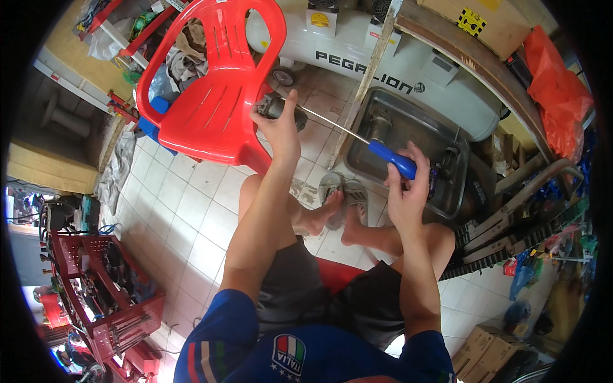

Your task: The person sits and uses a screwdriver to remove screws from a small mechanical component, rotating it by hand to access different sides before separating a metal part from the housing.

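My left hand [281, 131] is closed around a dark, greasy metal machine part [271, 106], held up in front of the red chair. A long screwdriver [387, 155] with a blue handle and thin steel shaft is in my right hand [409, 191], the fingers gripping the handle's end. The shaft runs up and left to the metal part, its tip at or just behind my left thumb; whether it touches cannot be seen. Below the screwdriver, a grey metal tray [357, 156] on the floor holds another cylindrical metal part [381, 123] and some dark pieces [451, 156].
A red plastic chair [211, 108] stands ahead to the left, with cloths behind it. A large white air compressor tank [351, 60] lies beyond the tray. At lower left is a red tool rack [121, 319]. Cardboard boxes [488, 351] sit at lower right. My sandals [332, 191] rest on white tiles.
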`<action>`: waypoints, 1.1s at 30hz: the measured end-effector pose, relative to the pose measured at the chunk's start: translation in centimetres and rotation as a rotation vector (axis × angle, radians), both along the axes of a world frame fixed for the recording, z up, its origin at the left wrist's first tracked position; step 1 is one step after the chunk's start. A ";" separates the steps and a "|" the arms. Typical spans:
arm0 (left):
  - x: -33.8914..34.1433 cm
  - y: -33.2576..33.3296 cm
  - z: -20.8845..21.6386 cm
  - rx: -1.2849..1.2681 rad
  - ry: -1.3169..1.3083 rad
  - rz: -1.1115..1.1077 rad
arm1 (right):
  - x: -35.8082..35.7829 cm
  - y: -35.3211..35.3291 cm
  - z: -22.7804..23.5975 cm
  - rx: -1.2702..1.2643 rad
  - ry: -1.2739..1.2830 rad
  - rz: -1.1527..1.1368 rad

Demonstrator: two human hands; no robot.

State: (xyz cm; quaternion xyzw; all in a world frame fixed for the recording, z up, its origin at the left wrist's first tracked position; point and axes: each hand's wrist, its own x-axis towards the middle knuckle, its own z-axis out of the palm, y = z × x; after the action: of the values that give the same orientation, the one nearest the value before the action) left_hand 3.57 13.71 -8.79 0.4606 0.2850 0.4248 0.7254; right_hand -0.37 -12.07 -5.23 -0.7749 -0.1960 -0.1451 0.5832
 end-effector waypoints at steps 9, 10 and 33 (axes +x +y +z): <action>-0.8 0.6 1.7 0.093 0.118 0.052 | -0.3 0.2 -0.2 -0.057 0.266 0.060; -0.8 1.0 1.2 0.062 0.098 0.042 | -0.4 0.6 0.2 -0.113 0.031 0.043; -0.6 1.5 1.2 0.022 0.073 -0.021 | -1.2 0.9 0.9 -0.291 -0.125 0.109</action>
State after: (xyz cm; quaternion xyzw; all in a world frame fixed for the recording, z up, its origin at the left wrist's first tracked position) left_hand 2.99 15.21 -7.55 0.4866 0.3019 0.4033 0.7138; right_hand -1.55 -11.15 -4.37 -0.8287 -0.2925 -0.1314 0.4587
